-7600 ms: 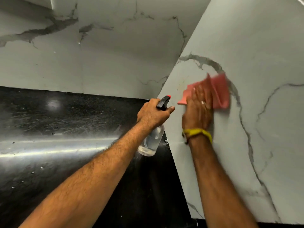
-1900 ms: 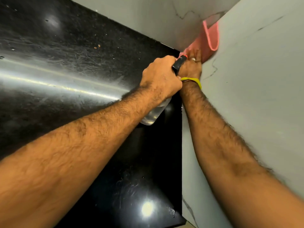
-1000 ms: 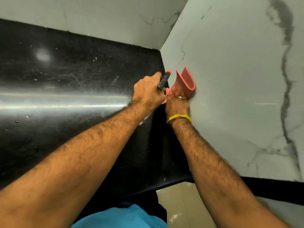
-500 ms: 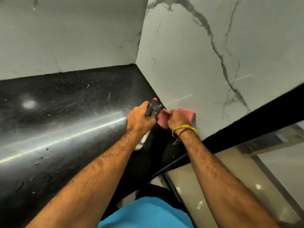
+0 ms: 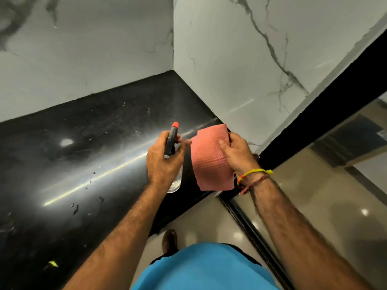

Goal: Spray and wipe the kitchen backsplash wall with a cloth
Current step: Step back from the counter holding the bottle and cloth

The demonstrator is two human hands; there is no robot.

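My left hand (image 5: 163, 162) grips a clear spray bottle (image 5: 175, 181) by its black trigger head with a red nozzle (image 5: 175, 124), held above the black countertop. My right hand (image 5: 238, 153) pinches a pink cloth (image 5: 211, 162) between thumb and fingers; the cloth hangs flat in the air, off the wall. The white marble backsplash (image 5: 230, 65) with grey veins stands behind both hands, meeting a second marble wall (image 5: 88, 49) in a corner.
The glossy black countertop (image 5: 79, 155) carries a few water drops and a light streak. Its front edge ends over a beige tiled floor (image 5: 314, 206). A black wall end strip (image 5: 326, 114) lies right of the backsplash. My blue shirt and a shoe (image 5: 170, 240) show below.
My right hand has pulled the cloth off the wall and now holds it hanging open in the air. The view has tilted down and back, showing more floor.
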